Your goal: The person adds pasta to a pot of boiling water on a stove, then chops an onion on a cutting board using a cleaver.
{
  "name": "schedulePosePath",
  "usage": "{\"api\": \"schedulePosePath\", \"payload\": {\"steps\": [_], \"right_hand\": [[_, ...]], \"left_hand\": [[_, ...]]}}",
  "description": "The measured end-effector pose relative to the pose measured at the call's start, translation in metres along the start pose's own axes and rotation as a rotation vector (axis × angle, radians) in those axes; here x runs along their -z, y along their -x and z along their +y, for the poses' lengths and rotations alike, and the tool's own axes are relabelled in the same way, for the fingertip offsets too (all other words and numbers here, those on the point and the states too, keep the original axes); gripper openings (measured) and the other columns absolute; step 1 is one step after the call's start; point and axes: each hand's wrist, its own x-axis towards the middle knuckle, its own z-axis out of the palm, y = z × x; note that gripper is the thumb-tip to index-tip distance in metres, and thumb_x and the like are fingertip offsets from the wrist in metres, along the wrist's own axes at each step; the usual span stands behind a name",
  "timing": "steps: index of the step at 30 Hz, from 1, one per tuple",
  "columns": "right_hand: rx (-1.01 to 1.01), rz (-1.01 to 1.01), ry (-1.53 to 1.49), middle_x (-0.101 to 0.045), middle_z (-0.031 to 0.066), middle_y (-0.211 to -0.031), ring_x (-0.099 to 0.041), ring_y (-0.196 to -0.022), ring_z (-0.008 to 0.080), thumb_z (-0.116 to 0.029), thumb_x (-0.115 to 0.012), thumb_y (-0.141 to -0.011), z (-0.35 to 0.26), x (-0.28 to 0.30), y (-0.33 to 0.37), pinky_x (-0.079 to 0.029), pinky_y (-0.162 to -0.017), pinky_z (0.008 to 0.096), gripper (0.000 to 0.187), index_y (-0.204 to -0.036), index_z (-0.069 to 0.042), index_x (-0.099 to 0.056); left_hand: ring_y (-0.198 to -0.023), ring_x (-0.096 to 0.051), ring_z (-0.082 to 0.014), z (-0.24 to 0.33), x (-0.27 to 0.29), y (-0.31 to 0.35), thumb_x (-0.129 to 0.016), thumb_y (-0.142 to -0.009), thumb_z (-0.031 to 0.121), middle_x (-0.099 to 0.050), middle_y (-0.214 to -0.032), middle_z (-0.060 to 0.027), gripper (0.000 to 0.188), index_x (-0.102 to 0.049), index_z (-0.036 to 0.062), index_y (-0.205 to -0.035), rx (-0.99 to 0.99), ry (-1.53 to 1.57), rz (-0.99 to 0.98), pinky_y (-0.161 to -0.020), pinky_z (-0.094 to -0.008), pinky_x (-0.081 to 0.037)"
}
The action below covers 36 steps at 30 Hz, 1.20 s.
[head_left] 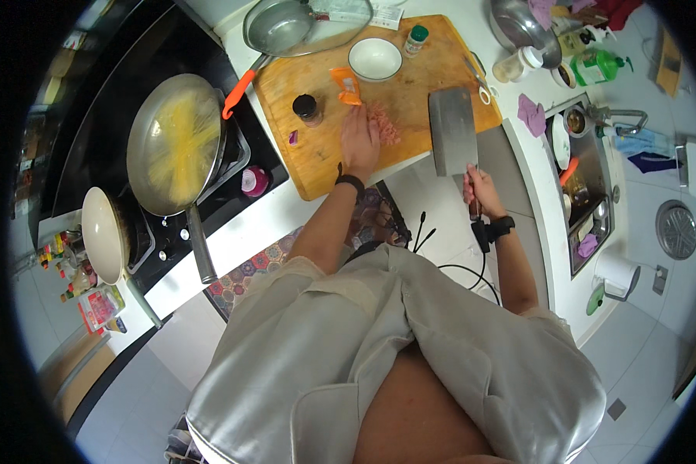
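Note:
My right hand (483,193) is wrapped round the handle of a broad cleaver (452,130), whose blade stands over the right part of the wooden cutting board (286,166). Flat on the board lies my left hand (360,141), its fingers stretched out beside a small heap of chopped pink meat (385,127). An orange packet (346,87) sits just beyond those fingertips. To their left stands a jar with a black lid (306,108), with a small purple onion piece (293,138) near it. A white bowl (375,60) and a green-capped shaker (416,42) are at the board's far side.
A large pan (138,158) with pasta in water sits on the stove at left, near a cream pan (100,236) and half a red onion (255,181). An orange-handled utensil (237,96) and scissors (483,91) lie by the board. The sink (576,259) is at right.

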Motion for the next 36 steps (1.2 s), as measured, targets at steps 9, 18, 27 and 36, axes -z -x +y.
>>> {"api": "schedulePosePath", "payload": {"steps": [9, 18, 27, 36], "right_hand": [[-0.132, -0.110, -0.084, -0.035, -0.0022, -0.047, -0.035, -0.036, 0.0086, -0.041, -0.048, -0.086, 0.021, -0.037, -0.024, -0.030, -0.035, 0.0235, 0.038, -0.066, -0.010, -0.040], [-0.109, -0.211, -0.119, -0.036, -0.0011, -0.049, -0.035, -0.038, 0.0098, -0.040, -0.048, -0.087, 0.035, -0.094, -0.031, -0.032, -0.036, 0.0246, 0.037, -0.068, -0.009, -0.040], [-0.183, -0.185, -0.143, -0.035, -0.0012, -0.049, -0.034, -0.038, 0.0090, -0.039, -0.047, -0.087, 0.048, -0.110, -0.036, -0.031, -0.037, 0.0246, 0.035, -0.071, -0.009, -0.040], [-0.218, -0.227, -0.251, -0.034, -0.0015, -0.049, -0.032, -0.037, 0.0092, -0.039, -0.047, -0.087, 0.046, -0.114, -0.030, -0.031, -0.036, 0.0240, 0.034, -0.071, -0.009, -0.041]], "left_hand": [[-0.112, -0.042, -0.0327, -0.004, -0.019, -0.017, -0.031, -0.090, 0.024, -0.050, -0.115, -0.0176, 0.037, -0.051, 0.0013, -0.110, -0.093, 0.027, -0.035, -0.095, -0.0394, -0.031], [-0.094, -0.051, -0.0327, 0.000, -0.027, -0.015, -0.031, -0.087, 0.016, -0.056, -0.098, -0.0190, 0.034, -0.054, -0.0034, -0.102, 0.107, 0.250, 0.066, -0.083, -0.0388, -0.039], [-0.054, -0.048, -0.0133, 0.017, -0.025, -0.014, -0.029, -0.092, 0.023, -0.050, -0.074, -0.0095, 0.038, -0.048, -0.0038, -0.110, 0.226, 0.575, 0.071, -0.050, -0.0254, -0.043], [-0.065, -0.052, -0.0157, 0.027, -0.007, -0.011, -0.028, -0.092, 0.033, -0.052, -0.089, -0.0103, 0.046, -0.037, -0.0003, -0.123, 0.480, 1.390, -0.111, -0.056, -0.0257, -0.044]]}}
